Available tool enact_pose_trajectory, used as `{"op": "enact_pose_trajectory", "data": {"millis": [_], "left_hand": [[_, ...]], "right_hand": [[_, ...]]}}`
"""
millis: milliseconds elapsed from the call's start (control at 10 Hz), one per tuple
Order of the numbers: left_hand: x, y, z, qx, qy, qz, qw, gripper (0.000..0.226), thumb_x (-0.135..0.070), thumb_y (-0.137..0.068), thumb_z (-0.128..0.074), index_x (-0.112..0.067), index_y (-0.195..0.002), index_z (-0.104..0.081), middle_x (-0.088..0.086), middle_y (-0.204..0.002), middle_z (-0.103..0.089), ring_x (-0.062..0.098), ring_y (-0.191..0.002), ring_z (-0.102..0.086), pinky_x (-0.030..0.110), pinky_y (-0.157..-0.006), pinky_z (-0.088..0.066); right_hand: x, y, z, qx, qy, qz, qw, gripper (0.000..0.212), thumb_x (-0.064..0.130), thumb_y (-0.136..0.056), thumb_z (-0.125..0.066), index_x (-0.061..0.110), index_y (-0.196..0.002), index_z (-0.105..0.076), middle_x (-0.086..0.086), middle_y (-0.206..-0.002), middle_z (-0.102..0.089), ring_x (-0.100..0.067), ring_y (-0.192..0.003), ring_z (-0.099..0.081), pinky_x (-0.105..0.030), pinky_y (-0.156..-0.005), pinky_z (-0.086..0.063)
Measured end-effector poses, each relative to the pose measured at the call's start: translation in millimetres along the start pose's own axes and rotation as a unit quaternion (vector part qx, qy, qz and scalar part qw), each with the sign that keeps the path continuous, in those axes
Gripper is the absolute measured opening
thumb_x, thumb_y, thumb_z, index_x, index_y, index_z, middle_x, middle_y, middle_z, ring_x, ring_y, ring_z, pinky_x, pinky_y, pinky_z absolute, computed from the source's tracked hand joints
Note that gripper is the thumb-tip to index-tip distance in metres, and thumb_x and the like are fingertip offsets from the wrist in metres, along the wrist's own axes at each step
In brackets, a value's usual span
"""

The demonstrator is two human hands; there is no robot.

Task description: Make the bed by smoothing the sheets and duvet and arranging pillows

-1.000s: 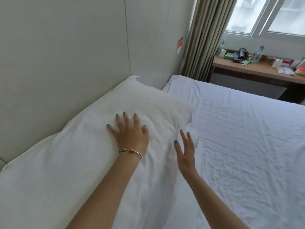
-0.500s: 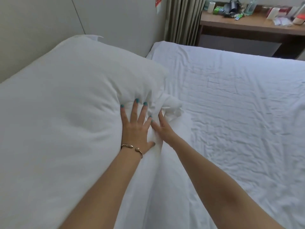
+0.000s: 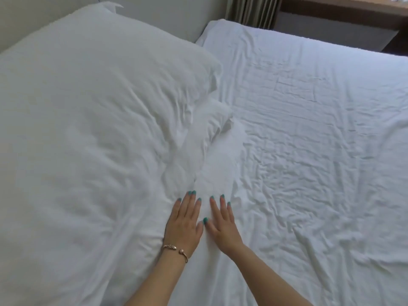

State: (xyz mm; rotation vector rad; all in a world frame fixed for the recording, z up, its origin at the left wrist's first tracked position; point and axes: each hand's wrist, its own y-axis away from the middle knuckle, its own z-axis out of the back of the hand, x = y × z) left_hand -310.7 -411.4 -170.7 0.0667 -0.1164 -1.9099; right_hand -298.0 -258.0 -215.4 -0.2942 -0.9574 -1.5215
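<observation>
A large white pillow (image 3: 88, 129) fills the left half of the view and leans against the wall. A loose, creased flap of its case (image 3: 212, 155) trails along its right edge onto the wrinkled white sheet (image 3: 309, 151). My left hand (image 3: 184, 224), with a gold bracelet at the wrist, lies flat and open on the pillow's lower right edge. My right hand (image 3: 221, 226) lies flat beside it on the flap, fingers spread, thumb nearly touching the left hand. Neither hand grips anything.
A pale padded wall (image 3: 172, 21) runs behind the pillow. Beige curtains (image 3: 251, 12) hang at the bed's far corner. A wooden desk edge (image 3: 344, 7) crosses the top right, with a dark gap below it beyond the mattress.
Both hands slid back toward me along the pillow's right edge. The right hand let go of the bunched case fabric and now lies flat. The view tilted further down.
</observation>
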Motion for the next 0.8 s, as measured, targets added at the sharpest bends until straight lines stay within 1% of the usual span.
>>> {"op": "enact_pose_trajectory", "data": {"millis": [100, 200, 300, 400, 500, 600, 700, 800], "left_hand": [[-16, 51, -29, 0.040, 0.048, 0.054, 0.997, 0.065, -0.048, -0.092, -0.032, -0.014, -0.147, -0.039, 0.010, -0.154, -0.034, 0.025, -0.141, -0.031, 0.041, -0.118, -0.012], [-36, 99, -40, 0.057, 0.085, 0.115, 0.988, 0.068, -0.053, -0.090, -0.033, -0.023, -0.151, -0.026, 0.007, -0.156, -0.028, 0.026, -0.143, -0.026, 0.045, -0.115, -0.016], [-57, 141, -49, 0.087, 0.116, 0.183, 0.972, 0.083, -0.054, -0.086, -0.047, -0.032, -0.153, -0.004, 0.006, -0.160, -0.018, 0.025, -0.145, -0.014, 0.048, -0.115, -0.014], [-78, 177, -52, 0.123, 0.108, 0.251, 0.954, 0.092, -0.051, -0.092, -0.046, -0.044, -0.140, 0.032, 0.000, -0.159, 0.021, 0.019, -0.145, 0.018, 0.044, -0.118, 0.004], [-100, 202, -46, 0.171, 0.114, 0.289, 0.935, 0.081, -0.048, -0.097, -0.036, -0.038, -0.142, 0.030, -0.002, -0.156, 0.030, 0.020, -0.146, 0.021, 0.044, -0.118, 0.007], [-120, 229, -45, 0.193, 0.156, 0.306, 0.919, 0.075, -0.043, -0.098, -0.036, -0.034, -0.150, 0.017, -0.001, -0.158, 0.025, 0.020, -0.147, 0.019, 0.042, -0.120, 0.001], [-135, 253, -39, 0.204, 0.239, 0.324, 0.892, 0.068, -0.037, -0.099, -0.038, -0.032, -0.154, 0.002, -0.005, -0.158, 0.026, 0.020, -0.148, 0.014, 0.037, -0.117, -0.022], [-168, 293, -44, 0.252, 0.330, 0.356, 0.837, 0.057, -0.041, -0.100, -0.035, -0.027, -0.153, -0.020, -0.011, -0.159, 0.018, 0.021, -0.146, -0.014, 0.036, -0.111, -0.034]], "right_hand": [[-12, 28, -7, 0.048, -0.001, 0.016, 0.999, 0.068, 0.052, -0.099, -0.038, 0.052, -0.147, 0.011, 0.022, -0.150, 0.033, -0.009, -0.146, 0.020, -0.034, -0.120, -0.005], [-24, 59, -13, 0.112, 0.016, 0.028, 0.993, 0.073, 0.051, -0.099, -0.041, 0.049, -0.149, 0.011, 0.022, -0.148, 0.034, -0.014, -0.149, 0.013, -0.037, -0.121, -0.013], [-36, 90, -21, 0.167, 0.039, 0.050, 0.984, 0.079, 0.046, -0.099, -0.046, 0.046, -0.150, 0.014, 0.021, -0.148, 0.034, -0.017, -0.150, 0.004, -0.039, -0.118, -0.023], [-52, 115, -28, 0.217, 0.077, 0.072, 0.970, 0.080, 0.045, -0.100, -0.044, 0.040, -0.150, 0.018, 0.019, -0.153, 0.029, -0.017, -0.150, 0.001, -0.039, -0.117, -0.023], [-66, 135, -29, 0.280, 0.124, 0.064, 0.950, 0.076, 0.045, -0.101, -0.040, 0.036, -0.151, 0.016, 0.013, -0.161, 0.018, -0.018, -0.150, 0.007, -0.040, -0.120, -0.013], [-78, 162, -27, 0.304, 0.157, 0.064, 0.938, 0.072, 0.043, -0.103, -0.037, 0.031, -0.154, 0.011, 0.011, -0.162, 0.014, -0.018, -0.150, 0.007, -0.040, -0.119, -0.012], [-85, 192, -19, 0.313, 0.177, 0.049, 0.932, 0.069, 0.041, -0.103, -0.037, 0.026, -0.156, 0.005, 0.009, -0.163, 0.010, -0.018, -0.151, 0.004, -0.040, -0.118, -0.016], [-121, 232, -16, 0.334, 0.214, 0.022, 0.918, 0.062, 0.040, -0.103, -0.038, 0.021, -0.156, -0.012, 0.004, -0.164, -0.002, -0.019, -0.150, -0.005, -0.038, -0.119, -0.017]]}}
